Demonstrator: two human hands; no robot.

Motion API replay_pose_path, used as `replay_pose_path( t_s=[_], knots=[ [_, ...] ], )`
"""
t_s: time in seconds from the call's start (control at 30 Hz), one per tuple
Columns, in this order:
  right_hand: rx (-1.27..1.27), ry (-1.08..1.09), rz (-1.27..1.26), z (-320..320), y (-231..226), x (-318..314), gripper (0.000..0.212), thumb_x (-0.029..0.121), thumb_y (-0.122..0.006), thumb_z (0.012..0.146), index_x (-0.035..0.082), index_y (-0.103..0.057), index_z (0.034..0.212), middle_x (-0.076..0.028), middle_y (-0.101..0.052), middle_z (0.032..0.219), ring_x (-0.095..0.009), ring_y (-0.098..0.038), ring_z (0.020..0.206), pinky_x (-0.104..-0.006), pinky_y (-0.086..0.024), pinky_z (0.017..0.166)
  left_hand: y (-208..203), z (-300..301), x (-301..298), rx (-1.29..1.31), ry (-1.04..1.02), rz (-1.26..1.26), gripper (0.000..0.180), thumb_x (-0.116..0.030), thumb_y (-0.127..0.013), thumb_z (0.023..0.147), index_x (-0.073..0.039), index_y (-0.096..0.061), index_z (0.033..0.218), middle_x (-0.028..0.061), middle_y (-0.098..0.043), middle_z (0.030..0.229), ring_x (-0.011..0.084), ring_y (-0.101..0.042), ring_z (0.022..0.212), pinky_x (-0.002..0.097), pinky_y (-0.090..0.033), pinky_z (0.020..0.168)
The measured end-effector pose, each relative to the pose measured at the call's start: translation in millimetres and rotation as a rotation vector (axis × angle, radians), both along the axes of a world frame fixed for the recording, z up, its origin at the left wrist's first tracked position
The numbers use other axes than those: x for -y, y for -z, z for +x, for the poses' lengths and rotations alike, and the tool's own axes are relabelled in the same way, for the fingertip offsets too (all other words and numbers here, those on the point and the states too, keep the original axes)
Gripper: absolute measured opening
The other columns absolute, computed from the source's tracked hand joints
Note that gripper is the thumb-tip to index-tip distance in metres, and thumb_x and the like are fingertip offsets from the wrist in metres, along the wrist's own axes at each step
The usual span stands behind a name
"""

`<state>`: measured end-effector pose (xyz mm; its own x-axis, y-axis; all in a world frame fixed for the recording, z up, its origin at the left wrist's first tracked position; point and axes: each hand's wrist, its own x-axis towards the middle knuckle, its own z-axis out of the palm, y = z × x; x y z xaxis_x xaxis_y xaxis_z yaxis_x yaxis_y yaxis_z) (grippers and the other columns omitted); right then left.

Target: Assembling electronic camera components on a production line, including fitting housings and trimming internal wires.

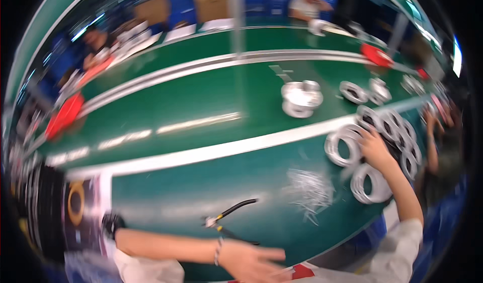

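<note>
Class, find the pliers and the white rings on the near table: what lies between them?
In the head view, a loose heap of thin, pale strips lies between the pliers and the white rings.

Count: left hand (245,259) 1, right hand (375,149) 1, pliers (220,216) 1, heap of white strips (310,190) 1, other people (303,8) at least 3, white coils (381,183) 6+ (blur and overlap, no exact number).

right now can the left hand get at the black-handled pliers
Probably yes: the left hand is open and close to the black-handled pliers, and nothing seems to lie over their upper handle.
</note>
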<state>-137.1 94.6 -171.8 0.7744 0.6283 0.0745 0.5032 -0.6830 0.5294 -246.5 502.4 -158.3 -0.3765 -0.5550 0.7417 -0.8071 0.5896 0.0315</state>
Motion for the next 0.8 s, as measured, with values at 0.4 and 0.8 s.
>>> replay_pose_path(
  t_s=[0.4, 0.8],
  knots=[
    [0.126, -0.084, 0.273, -17, -59, -61, 0.004, 0.003, -0.05, 0.067, -0.001, -0.05, 0.065, -0.014, -0.051, 0.065, -0.029, -0.054, 0.082, -0.0552, -0.027, 0.099, -64, -7, -352, -0.418, -2.2, 1.085, 0.011, -0.014, -0.058, 0.066, -0.006, -0.064, 0.068, 0.015, -0.062, 0.072, 0.031, -0.059, 0.069, 0.0391, -0.049, 0.066],
    [-0.476, -0.871, 0.328, 5, -22, -331, 0.016, 0.005, -0.057, 0.06, 0.006, -0.055, 0.076, -0.006, -0.056, 0.067, -0.023, -0.055, 0.064, -0.0354, -0.043, 0.066, -18, -57, -406, -0.975, -2.176, 1.28, 0.05, -0.029, -0.077, 0.055, 0.0, -0.061, 0.093, 0.0171, -0.062, 0.089, 0.0289, -0.06, 0.086, 0.0346, -0.047, 0.077]
  ],
)
